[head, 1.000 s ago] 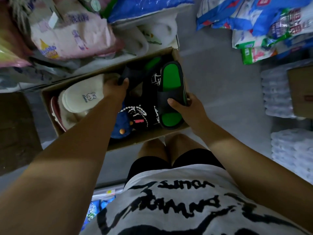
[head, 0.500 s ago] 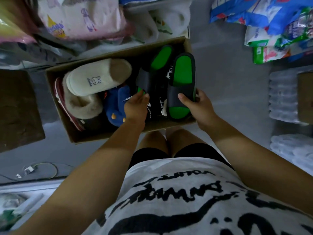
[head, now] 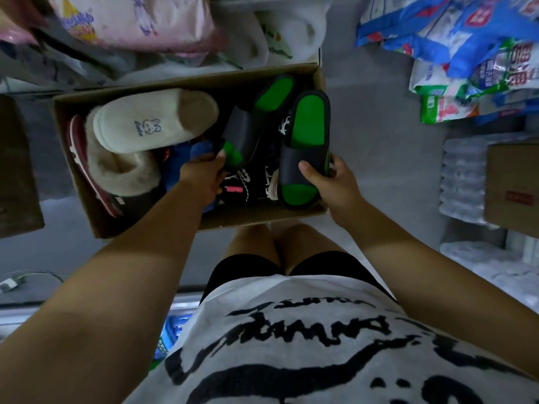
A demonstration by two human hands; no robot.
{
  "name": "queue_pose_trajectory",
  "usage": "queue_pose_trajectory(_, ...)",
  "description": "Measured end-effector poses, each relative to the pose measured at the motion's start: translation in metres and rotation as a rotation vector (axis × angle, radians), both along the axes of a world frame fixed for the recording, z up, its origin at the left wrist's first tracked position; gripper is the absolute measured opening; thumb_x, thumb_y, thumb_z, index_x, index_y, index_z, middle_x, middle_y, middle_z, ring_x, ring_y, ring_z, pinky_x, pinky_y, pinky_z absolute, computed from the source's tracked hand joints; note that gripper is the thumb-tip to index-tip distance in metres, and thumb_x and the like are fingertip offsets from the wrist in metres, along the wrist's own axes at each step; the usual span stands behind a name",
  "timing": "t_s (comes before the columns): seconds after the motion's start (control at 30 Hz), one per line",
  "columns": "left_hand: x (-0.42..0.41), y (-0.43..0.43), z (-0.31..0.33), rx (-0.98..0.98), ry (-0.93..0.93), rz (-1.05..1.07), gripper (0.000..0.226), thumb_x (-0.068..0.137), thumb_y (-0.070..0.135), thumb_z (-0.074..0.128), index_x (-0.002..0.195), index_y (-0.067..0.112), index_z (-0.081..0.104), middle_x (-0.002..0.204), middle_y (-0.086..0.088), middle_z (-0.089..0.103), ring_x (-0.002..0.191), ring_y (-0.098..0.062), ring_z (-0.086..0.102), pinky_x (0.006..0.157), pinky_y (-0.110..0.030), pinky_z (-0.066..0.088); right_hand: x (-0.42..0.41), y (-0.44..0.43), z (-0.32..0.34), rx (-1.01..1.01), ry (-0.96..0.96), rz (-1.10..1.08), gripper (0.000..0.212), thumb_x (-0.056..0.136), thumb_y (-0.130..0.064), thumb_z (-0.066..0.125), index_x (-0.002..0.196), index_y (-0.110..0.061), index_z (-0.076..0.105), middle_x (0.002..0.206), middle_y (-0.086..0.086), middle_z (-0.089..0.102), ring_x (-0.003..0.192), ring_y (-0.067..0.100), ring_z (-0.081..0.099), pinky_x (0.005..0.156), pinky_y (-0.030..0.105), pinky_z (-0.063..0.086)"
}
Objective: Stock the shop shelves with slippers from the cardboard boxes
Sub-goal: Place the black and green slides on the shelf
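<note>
Nearest is a white T-shirt (head: 291,330) with brushy black lettering. The right hand (head: 329,185) grasps a smooth moulded slide (head: 306,135), black with a green footbed, thumb on its broad strap and fingers curled round the edge. The left hand (head: 201,176) grips the toe end of a second matching slide (head: 250,132). Both slides sit over the open cardboard box (head: 262,220) on the grey floor (head: 379,141). Left of the left hand lie one cream plush slipper (head: 151,121) and one fleecy red-soled slipper (head: 122,170). Black printed slippers (head: 245,185) lie between the hands. Beyond the hands are soft plastic packs (head: 466,39) and two white slippers (head: 280,33).
</note>
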State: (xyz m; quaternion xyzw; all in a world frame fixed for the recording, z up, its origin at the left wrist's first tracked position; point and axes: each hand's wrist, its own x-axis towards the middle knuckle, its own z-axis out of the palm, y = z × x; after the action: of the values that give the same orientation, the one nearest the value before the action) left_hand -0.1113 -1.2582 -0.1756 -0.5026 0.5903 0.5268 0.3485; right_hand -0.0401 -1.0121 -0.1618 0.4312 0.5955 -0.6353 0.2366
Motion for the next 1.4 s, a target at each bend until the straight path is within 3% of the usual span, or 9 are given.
queue_pose_trajectory(0.17, 0.006, 0.003, 0.014, 0.195, 0.022, 0.145, 0.019, 0.099, 0.014, 0.063, 0.116, 0.006, 0.062, 0.101, -0.004, 0.065, 0.081, -0.010, 0.063, 0.059, -0.019, 0.057, -0.001, -0.006, 0.014, 0.024, 0.035, -0.014, 0.056, 0.071, -0.048, 0.088, 0.117, -0.029, 0.063, 0.115, -0.004, 0.074, 0.106, 0.016, 0.071, 0.094, 0.041, 0.059)
queue_pose_trajectory(0.3, 0.014, 0.011, 0.034, 0.314, 0.094, 0.255, 0.010, 0.098, 0.008, 0.063, 0.107, 0.003, 0.061, 0.113, -0.013, 0.068, 0.106, -0.021, 0.068, 0.073, -0.028, 0.060, 0.001, -0.010, 0.035, 0.093, 0.100, 0.000, 0.040, 0.082, -0.042, 0.083, 0.114, -0.027, 0.067, 0.112, -0.005, 0.074, 0.104, 0.014, 0.071, 0.096, 0.044, 0.058)
queue_pose_trajectory(0.4, 0.024, 0.013, 0.068, 0.344, 0.172, 0.277, 0.004, 0.099, 0.007, 0.062, 0.102, 0.007, 0.064, 0.104, -0.007, 0.072, 0.096, -0.015, 0.071, 0.072, -0.027, 0.059, 0.002, -0.012, 0.058, 0.047, 0.152, 0.020, 0.034, 0.082, -0.043, 0.083, 0.110, -0.032, 0.068, 0.111, -0.007, 0.075, 0.105, 0.013, 0.071, 0.097, 0.045, 0.057)
queue_pose_trajectory(0.63, 0.047, -0.009, 0.143, 0.433, 0.391, 0.426, 0.018, 0.100, 0.003, 0.054, 0.114, -0.001, 0.066, 0.103, -0.010, 0.077, 0.097, -0.017, 0.074, 0.074, -0.024, 0.060, -0.012, -0.024, 0.118, -0.049, 0.307, 0.088, 0.039, 0.088, -0.034, 0.078, 0.124, -0.024, 0.066, 0.114, -0.007, 0.075, 0.107, 0.011, 0.071, 0.097, 0.039, 0.057)
queue_pose_trajectory(0.77, 0.050, -0.035, 0.183, 0.416, 0.520, 0.489, 0.028, 0.095, 0.003, 0.059, 0.122, -0.001, 0.062, 0.113, -0.012, 0.073, 0.109, -0.021, 0.068, 0.093, -0.032, 0.058, -0.033, -0.044, 0.151, -0.085, 0.415, 0.152, 0.039, 0.090, -0.031, 0.076, 0.127, -0.021, 0.066, 0.117, -0.004, 0.075, 0.110, 0.014, 0.070, 0.096, 0.037, 0.057)
queue_pose_trajectory(0.87, 0.045, -0.059, 0.212, 0.351, 0.592, 0.519, 0.012, 0.096, 0.001, 0.059, 0.106, 0.005, 0.067, 0.096, -0.009, 0.076, 0.097, -0.021, 0.071, 0.083, -0.030, 0.061, -0.052, -0.065, 0.172, -0.056, 0.486, 0.222, 0.041, 0.088, -0.033, 0.078, 0.126, -0.023, 0.066, 0.116, -0.007, 0.075, 0.109, 0.011, 0.070, 0.095, 0.034, 0.056)
queue_pose_trajectory(1.0, 0.040, -0.102, 0.249, 0.335, 0.716, 0.563, 0.019, 0.096, -0.001, 0.059, 0.114, 0.003, 0.065, 0.092, -0.007, 0.077, 0.080, -0.014, 0.074, 0.070, -0.026, 0.062, -0.075, -0.111, 0.209, -0.017, 0.575, 0.286, 0.053, 0.077, -0.047, 0.081, 0.124, -0.029, 0.066, 0.114, -0.014, 0.075, 0.105, 0.004, 0.070, 0.090, 0.028, 0.055)
queue_pose_trajectory(1.13, 0.036, -0.158, 0.279, 0.418, 0.818, 0.575, 0.025, 0.095, -0.001, 0.057, 0.120, -0.001, 0.061, 0.116, -0.016, 0.073, 0.103, -0.021, 0.073, 0.089, -0.034, 0.060, -0.090, -0.165, 0.249, 0.028, 0.692, 0.291, 0.035, 0.081, -0.040, 0.080, 0.113, -0.037, 0.066, 0.103, -0.023, 0.075, 0.099, -0.002, 0.070, 0.081, 0.017, 0.053)
queue_pose_trajectory(1.4, 0.003, -0.255, 0.349, 0.521, 1.093, 0.440, 0.028, 0.080, 0.005, 0.064, 0.108, 0.006, 0.068, 0.105, -0.008, 0.076, 0.095, -0.015, 0.074, 0.082, -0.027, 0.061, -0.115, -0.258, 0.330, 0.018, 0.978, 0.192, 0.053, 0.077, -0.040, 0.077, 0.126, -0.023, 0.066, 0.114, -0.011, 0.076, 0.108, 0.006, 0.070, 0.086, 0.019, 0.055)
